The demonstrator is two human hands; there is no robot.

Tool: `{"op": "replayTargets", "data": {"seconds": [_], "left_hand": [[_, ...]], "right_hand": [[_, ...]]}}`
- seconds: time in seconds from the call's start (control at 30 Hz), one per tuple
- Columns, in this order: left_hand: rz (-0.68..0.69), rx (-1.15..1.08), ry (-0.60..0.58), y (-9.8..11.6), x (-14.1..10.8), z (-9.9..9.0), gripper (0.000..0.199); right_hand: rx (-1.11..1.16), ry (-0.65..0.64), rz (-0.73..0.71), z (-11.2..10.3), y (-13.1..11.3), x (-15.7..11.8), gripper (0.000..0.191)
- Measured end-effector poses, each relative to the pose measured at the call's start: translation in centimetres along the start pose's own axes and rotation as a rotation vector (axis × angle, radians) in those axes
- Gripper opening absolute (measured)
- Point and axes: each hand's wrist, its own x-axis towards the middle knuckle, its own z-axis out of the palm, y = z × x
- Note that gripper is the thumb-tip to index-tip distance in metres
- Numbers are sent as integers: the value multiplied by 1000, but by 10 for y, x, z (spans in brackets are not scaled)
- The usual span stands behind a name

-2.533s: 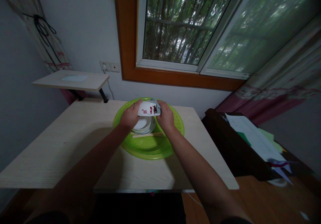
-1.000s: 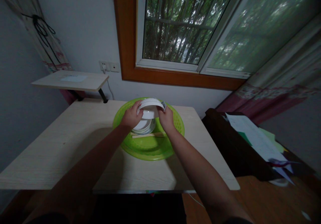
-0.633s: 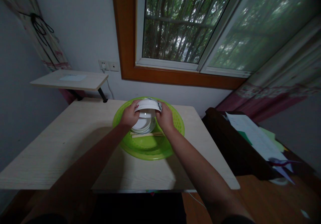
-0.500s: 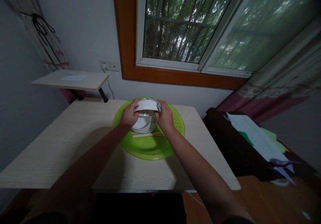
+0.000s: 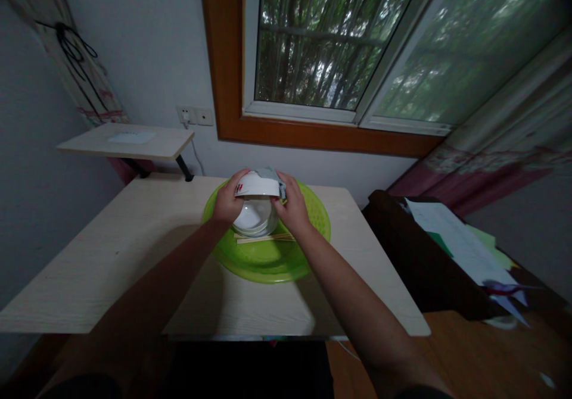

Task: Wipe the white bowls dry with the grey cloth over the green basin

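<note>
A white bowl with red marks is tilted with its opening toward me, above a green basin. My left hand grips its left rim. At the right side, my right hand holds the bowl together with a grey cloth, part of which lies over the bowl's outside. Below, in the basin, sit stacked white dishes. Pale chopsticks lie in front of the dishes, their right ends near my right wrist.
The basin rests on a light wooden table. A raised shelf with a paper stands at the back left. To the right, a dark piece of furniture carries papers and scissors. A window is behind.
The bowl has shifted slightly left and turned a little. More grey cloth shows over its top. My left hand has moved slightly left with it.
</note>
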Motion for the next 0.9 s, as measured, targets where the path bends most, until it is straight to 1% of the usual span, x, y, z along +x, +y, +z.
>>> {"op": "replayTargets", "data": {"seconds": [0.13,0.27,0.37,0.43,0.5,0.6,0.67,0.73,0.8,0.9], "left_hand": [[-26,-65,-42,-1,0,1,57],[-80,-90,-76,-4,1,4,51],[-122,-77,-106,-4,2,6,47],[-118,-45,-101,-1,2,7,48],[-105,-6,-86,3,1,6,55],[-111,54,-68,8,0,3,72],[-104,101,-67,9,-1,1,76],[-82,126,-60,8,-1,-1,69],[-77,114,-35,5,-1,-2,60],[-105,82,13,0,0,-3,56]], "right_hand": [[-2,18,110,5,11,-3,47],[-41,31,154,7,9,-5,42],[-90,64,216,9,7,-7,38],[-135,83,259,10,8,-7,38],[-181,80,274,9,7,-7,42],[-247,23,252,5,2,-6,50],[-296,-40,241,3,-4,-5,54],[-347,-92,236,1,-10,-4,56],[-379,-116,200,-1,-15,-3,55],[-348,-109,62,-3,-21,-2,53]]}}
